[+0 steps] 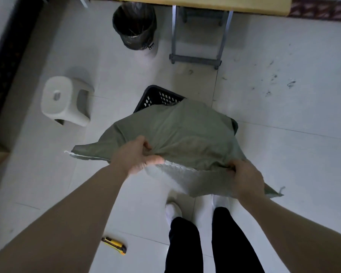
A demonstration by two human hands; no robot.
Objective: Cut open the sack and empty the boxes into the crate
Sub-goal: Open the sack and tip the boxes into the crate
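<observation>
A grey-green woven sack [177,134] hangs in the air in front of me, tipped so its far end lies over a black slotted crate [156,96] on the floor. My left hand [134,156] pinches the sack's near edge left of centre. My right hand [246,178] grips the same edge near its right corner. The sack covers most of the crate, and only the crate's far left corner and a bit of its right rim show. No boxes are visible. A yellow utility knife [114,245] lies on the floor at my lower left.
A white plastic stool [64,100] stands left of the crate. A bin with a black liner [135,26] sits at the back. A metal table frame [197,56] and wooden tabletop [201,3] are behind the crate. My legs and white socks [173,211] are below.
</observation>
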